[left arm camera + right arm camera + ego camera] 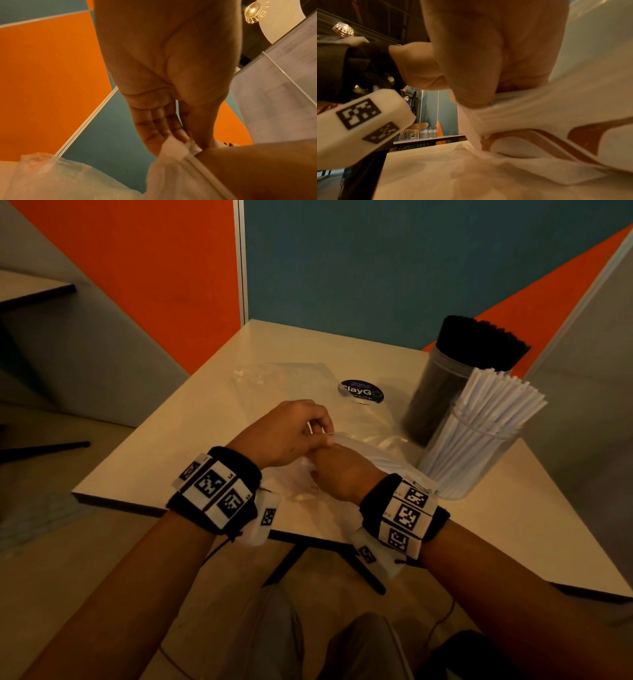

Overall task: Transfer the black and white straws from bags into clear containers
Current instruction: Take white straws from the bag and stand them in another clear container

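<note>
Pinching the mouth of a clear plastic bag of white straws at the centre of the head frame, my left hand has its fingers curled on the bag's upper edge; the left wrist view shows the fingertips gripping a crumpled fold of that plastic. My right hand sits just below and to the right of the left one, touching it, and the right wrist view shows its thumb pressed down on the bag's film, so it is grasping the bag too. The bag lies on the pale square tabletop, low in the middle of the frame. A second, flattened clear plastic bag lies above the hands, beside a round dark sticker. At the right of the frame stand two clear cylindrical containers, touching each other: the upper one is packed with black straws, the lower one holds white straws fanning out above its rim. Both wrists wear black bands with white marker tags
</note>
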